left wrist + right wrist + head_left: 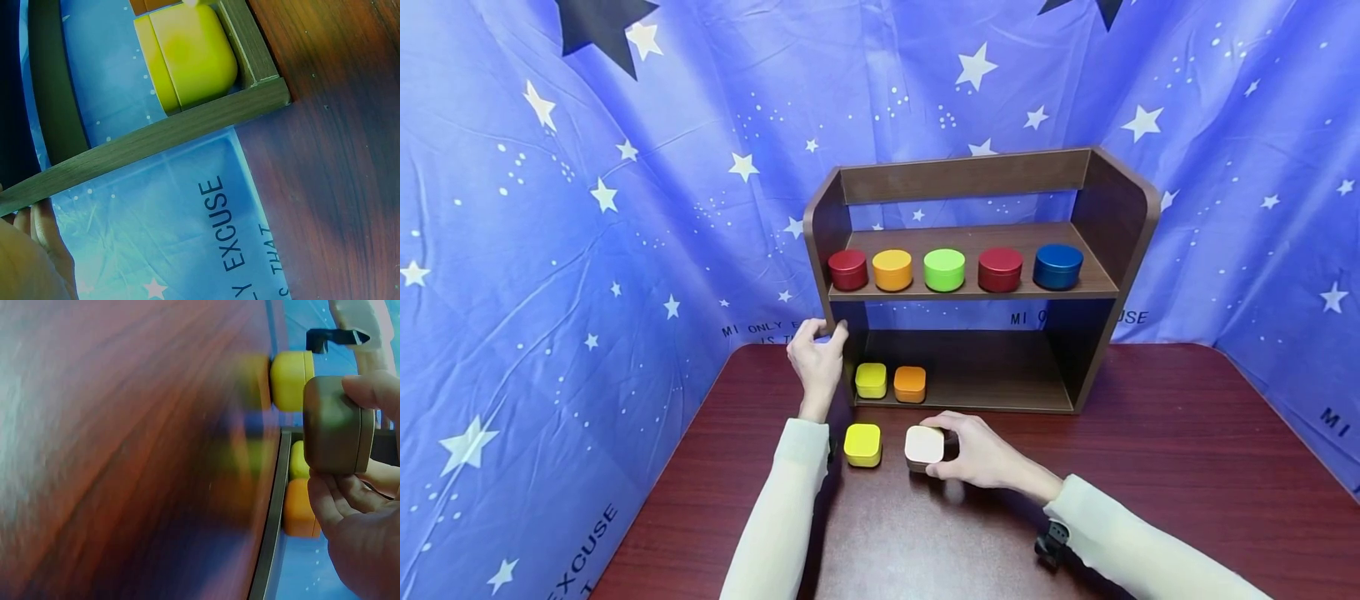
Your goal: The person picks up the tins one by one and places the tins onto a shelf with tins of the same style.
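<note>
My right hand (pixel 981 450) holds a square tin (pixel 924 445) between thumb and fingers, in front of the shelf. Its lid shines pale in the head view, while its side looks dark brown in the right wrist view. To its left on the table stands a square yellow tin (pixel 862 445). My left hand (pixel 818 358) grips the front edge of the left side panel of the brown two-tier shelf (pixel 973 407). On the lower tier, near that panel, sit another yellow tin (pixel 871 381) and an orange tin (pixel 910 384).
Along the upper tier stand several round tins: dark red (pixel 847 270), orange-yellow (pixel 892 270), green (pixel 943 270), another red (pixel 1000 269) and blue (pixel 1057 267). A blue star-patterned curtain (pixel 700 208) hangs behind and beside the reddish-brown table (pixel 1187 467).
</note>
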`<action>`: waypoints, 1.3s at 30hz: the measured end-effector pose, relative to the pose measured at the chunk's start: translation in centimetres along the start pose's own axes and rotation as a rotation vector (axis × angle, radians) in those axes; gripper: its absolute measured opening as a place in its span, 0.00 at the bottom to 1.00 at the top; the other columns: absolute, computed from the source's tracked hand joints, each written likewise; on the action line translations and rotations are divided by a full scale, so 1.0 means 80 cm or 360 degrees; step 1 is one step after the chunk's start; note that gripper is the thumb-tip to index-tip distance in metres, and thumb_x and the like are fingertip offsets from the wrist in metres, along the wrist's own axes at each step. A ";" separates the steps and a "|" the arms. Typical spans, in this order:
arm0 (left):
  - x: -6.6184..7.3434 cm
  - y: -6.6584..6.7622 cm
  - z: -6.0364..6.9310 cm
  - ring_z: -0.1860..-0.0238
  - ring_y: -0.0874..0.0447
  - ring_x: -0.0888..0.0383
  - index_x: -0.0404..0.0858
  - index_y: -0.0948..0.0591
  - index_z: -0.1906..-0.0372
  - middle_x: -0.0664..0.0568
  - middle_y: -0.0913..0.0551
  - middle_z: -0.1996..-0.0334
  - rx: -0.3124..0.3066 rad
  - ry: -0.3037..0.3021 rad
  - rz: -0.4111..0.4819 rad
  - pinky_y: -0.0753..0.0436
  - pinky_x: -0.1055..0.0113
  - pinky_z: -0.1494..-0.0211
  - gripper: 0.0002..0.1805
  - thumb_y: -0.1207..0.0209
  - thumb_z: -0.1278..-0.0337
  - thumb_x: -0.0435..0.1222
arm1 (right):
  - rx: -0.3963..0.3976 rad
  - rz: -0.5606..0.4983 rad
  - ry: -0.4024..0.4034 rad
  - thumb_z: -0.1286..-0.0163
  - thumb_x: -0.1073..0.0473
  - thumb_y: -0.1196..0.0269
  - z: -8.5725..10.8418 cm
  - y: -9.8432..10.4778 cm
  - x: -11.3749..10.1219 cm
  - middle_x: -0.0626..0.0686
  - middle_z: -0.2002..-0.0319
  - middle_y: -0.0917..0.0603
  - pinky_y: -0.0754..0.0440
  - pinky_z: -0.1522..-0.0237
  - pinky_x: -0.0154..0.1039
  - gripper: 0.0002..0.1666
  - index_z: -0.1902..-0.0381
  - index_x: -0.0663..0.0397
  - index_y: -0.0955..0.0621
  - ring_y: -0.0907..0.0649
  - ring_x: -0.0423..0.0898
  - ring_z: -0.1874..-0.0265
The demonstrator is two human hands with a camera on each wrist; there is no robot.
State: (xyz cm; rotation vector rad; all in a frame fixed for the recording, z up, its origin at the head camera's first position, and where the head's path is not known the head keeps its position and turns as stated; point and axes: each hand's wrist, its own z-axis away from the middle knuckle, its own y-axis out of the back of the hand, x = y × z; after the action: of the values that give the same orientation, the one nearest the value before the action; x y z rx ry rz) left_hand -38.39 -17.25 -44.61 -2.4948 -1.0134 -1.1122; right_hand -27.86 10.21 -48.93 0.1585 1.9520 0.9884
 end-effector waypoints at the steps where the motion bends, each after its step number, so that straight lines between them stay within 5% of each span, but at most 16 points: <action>1: 0.000 0.000 0.000 0.64 0.13 0.34 0.34 0.13 0.74 0.40 0.12 0.72 0.0000 0.0002 -0.0002 0.24 0.52 0.56 0.11 0.26 0.46 0.38 | 0.0004 0.0007 -0.0013 0.44 0.57 0.19 0.000 0.001 0.002 0.49 0.51 0.09 0.18 0.51 0.32 0.34 0.39 0.59 0.14 0.18 0.34 0.58; 18: -0.001 0.001 0.002 0.66 0.13 0.38 0.34 0.12 0.74 0.41 0.11 0.72 0.0013 -0.0011 0.0013 0.23 0.57 0.57 0.10 0.25 0.47 0.36 | 0.0083 0.0053 -0.0111 0.44 0.58 0.19 -0.016 0.032 0.035 0.57 0.48 0.09 0.17 0.52 0.34 0.36 0.38 0.64 0.15 0.13 0.41 0.58; 25: 0.000 0.000 0.000 0.65 0.13 0.38 0.33 0.12 0.74 0.39 0.11 0.72 0.0019 -0.0020 0.0026 0.21 0.44 0.54 0.10 0.26 0.47 0.36 | 0.0129 0.0052 -0.0197 0.42 0.58 0.20 -0.027 0.050 0.052 0.61 0.45 0.10 0.15 0.50 0.37 0.37 0.36 0.64 0.17 0.10 0.48 0.53; 32: -0.001 -0.001 0.001 0.66 0.14 0.37 0.33 0.13 0.75 0.40 0.12 0.73 0.0021 -0.0005 0.0036 0.24 0.60 0.57 0.10 0.25 0.47 0.36 | 0.0164 0.0041 -0.0289 0.43 0.57 0.20 -0.033 0.057 0.075 0.62 0.45 0.09 0.15 0.48 0.39 0.38 0.36 0.63 0.17 0.09 0.53 0.51; 39: -0.003 -0.002 0.000 0.66 0.14 0.33 0.33 0.13 0.74 0.39 0.12 0.73 0.0023 -0.0023 0.0050 0.23 0.55 0.57 0.10 0.26 0.47 0.35 | 0.0185 0.0037 -0.0320 0.42 0.57 0.20 -0.039 0.061 0.093 0.62 0.48 0.08 0.14 0.50 0.39 0.38 0.35 0.65 0.17 0.08 0.53 0.52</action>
State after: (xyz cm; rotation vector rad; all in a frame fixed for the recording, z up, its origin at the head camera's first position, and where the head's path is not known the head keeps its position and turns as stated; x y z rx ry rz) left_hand -38.64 -17.24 -44.80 -2.5020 -0.9790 -1.0753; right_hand -35.87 15.14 -49.75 0.3345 1.8266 0.8401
